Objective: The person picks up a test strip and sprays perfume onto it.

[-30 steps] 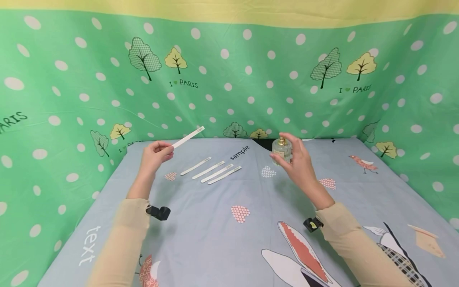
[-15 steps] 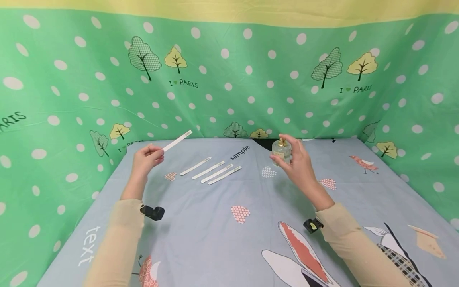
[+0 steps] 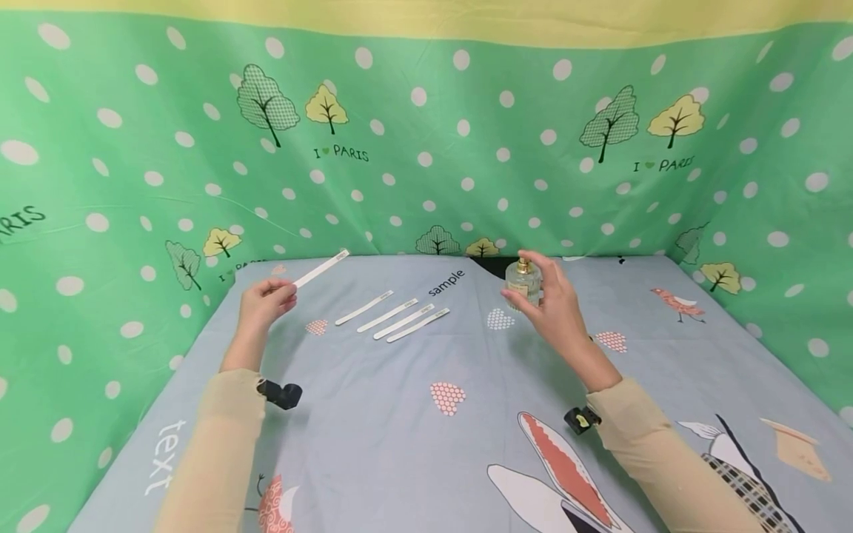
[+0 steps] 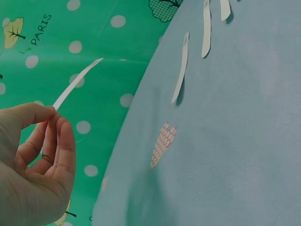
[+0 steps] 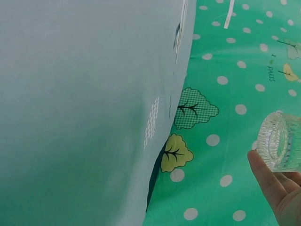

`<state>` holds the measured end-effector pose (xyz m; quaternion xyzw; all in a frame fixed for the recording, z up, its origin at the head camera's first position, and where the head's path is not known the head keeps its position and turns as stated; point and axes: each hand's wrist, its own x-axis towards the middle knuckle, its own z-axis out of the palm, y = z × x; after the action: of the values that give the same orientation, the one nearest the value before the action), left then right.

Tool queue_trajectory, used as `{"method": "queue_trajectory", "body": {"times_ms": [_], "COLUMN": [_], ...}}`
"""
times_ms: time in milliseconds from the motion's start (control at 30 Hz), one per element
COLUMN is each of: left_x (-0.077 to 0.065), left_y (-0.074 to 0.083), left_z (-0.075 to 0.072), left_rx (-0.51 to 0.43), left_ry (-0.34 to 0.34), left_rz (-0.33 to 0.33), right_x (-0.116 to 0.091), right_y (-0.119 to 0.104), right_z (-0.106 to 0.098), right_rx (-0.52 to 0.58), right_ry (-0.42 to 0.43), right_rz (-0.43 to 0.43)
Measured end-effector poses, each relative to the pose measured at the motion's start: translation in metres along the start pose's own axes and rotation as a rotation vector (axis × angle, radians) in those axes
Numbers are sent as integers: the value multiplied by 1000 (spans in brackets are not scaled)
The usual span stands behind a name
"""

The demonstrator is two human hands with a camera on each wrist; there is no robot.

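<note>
The left hand [image 3: 265, 302] is pinching a white paper strip [image 3: 321, 269] by one end between thumb and fingers, the strip slanting up toward its printed tip; the right hand [image 3: 556, 307] is gripping a clear glass bottle [image 3: 523, 281], a finger resting on its gold top [image 3: 523, 266] and the thumb pressing its side; the bottle is hovering above the grey-blue cloth [image 3: 373, 414], well apart from the strip; between the hands, four similar strips [image 3: 403, 322] are lying on the cloth.
</note>
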<state>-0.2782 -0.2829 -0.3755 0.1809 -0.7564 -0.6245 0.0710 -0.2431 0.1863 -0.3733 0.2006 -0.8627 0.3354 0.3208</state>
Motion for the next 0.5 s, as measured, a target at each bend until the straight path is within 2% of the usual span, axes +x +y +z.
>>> {"method": "queue_trajectory", "body": {"times_ms": [500], "left_x": [1], "left_y": [-8], "left_z": [3], "left_rx": [-59], "left_ry": [-73], "left_rz": [-40], "right_x": [-2], "right_y": [3], "right_z": [2], "right_rx": [-4], "right_ry": [-10], "right_rz": [8]}}
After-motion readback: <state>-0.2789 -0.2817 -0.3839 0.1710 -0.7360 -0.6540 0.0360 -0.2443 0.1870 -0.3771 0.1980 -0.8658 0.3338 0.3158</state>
